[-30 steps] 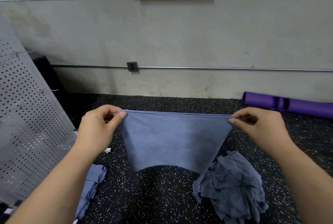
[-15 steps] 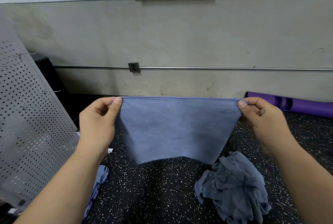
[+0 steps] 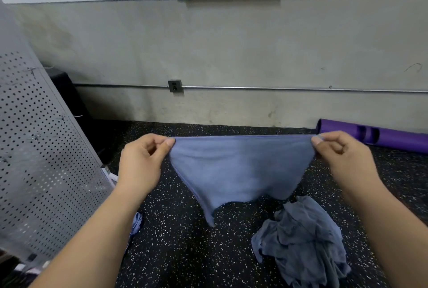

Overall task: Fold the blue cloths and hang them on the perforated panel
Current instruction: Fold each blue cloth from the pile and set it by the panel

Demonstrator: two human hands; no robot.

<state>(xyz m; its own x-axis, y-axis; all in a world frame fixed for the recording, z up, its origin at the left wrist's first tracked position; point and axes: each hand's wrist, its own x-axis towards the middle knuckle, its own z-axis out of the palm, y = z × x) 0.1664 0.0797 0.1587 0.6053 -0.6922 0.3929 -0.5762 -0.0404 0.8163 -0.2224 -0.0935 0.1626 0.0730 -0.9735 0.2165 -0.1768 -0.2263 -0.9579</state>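
Note:
A blue cloth (image 3: 240,169) hangs stretched in the air between both hands, its top edge taut and its lower edge sagging to a point at the lower left. My left hand (image 3: 141,162) pinches the top left corner and my right hand (image 3: 342,155) pinches the top right corner. Below on the right, a crumpled heap of blue-grey cloths (image 3: 303,246) lies on the floor. The grey perforated panel (image 3: 34,160) leans at the left, with thin wire hooks sticking out. A bit of folded blue cloth (image 3: 136,222) shows beside my left forearm at the panel's foot.
The floor (image 3: 185,253) is black rubber with white specks. A purple rolled mat (image 3: 375,136) lies along the wall at the right. A metal conduit with an outlet box (image 3: 174,86) runs along the concrete wall. A dark box stands behind the panel.
The cloth's lower edge has swung and now sags to a point at the lower left. Both hands keep their pinch on the top corners, pulled wide apart.

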